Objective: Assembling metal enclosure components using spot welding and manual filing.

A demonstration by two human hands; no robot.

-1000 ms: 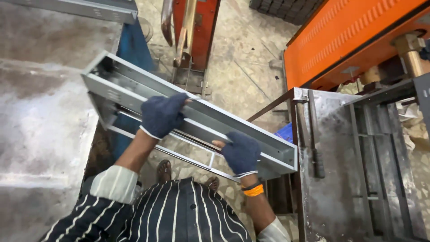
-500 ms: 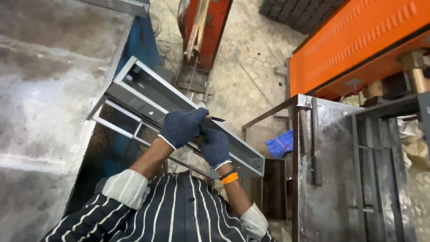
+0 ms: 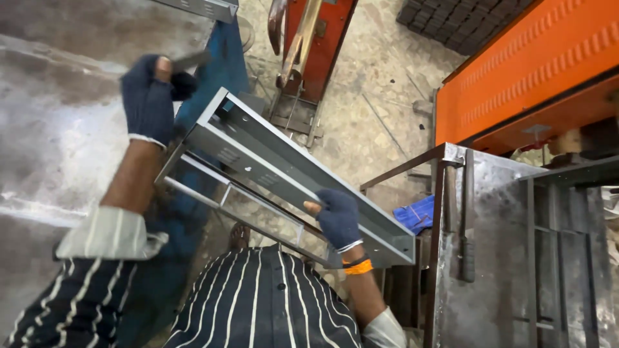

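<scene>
Across the middle of the frame the gloved right hand [image 3: 336, 218] grips the long grey metal channel [image 3: 303, 177], while the left hand [image 3: 149, 96], upper left, closes around something blurred, impossible to identify.

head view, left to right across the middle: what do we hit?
Grey metal table → left hand in a dark glove → long grey metal channel frame → right hand gripping the frame → blue cloth → steel workbench.
</scene>
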